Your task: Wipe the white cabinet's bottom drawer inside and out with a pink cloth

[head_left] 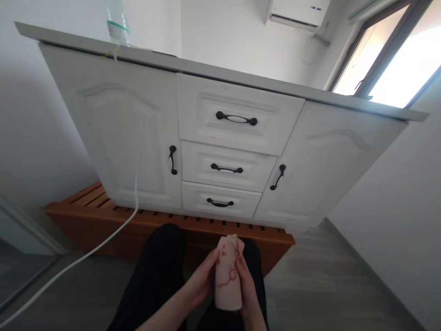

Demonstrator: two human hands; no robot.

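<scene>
Low in the head view, a pink, soft-looking roll with red line drawings [228, 285] is held upright above my lap. It looks like rolled cloth, but its exact kind is unclear. My left hand [203, 278] wraps its left side, the fingers partly hidden behind it. From the other side my right hand [246, 280] grips it, thumb along the edge. The roll's top end is uneven and folded, while its bottom end looks flat. Both knees in black trousers [165, 262] lie under and beside my hands.
Ahead stands a white cabinet [227, 147] with several drawers and doors with black handles. It rests on a brown slatted wooden base [165, 224]. A white cable [103, 241] hangs down the left. A clear bottle [117, 27] is on top. At the right is a window [389, 55].
</scene>
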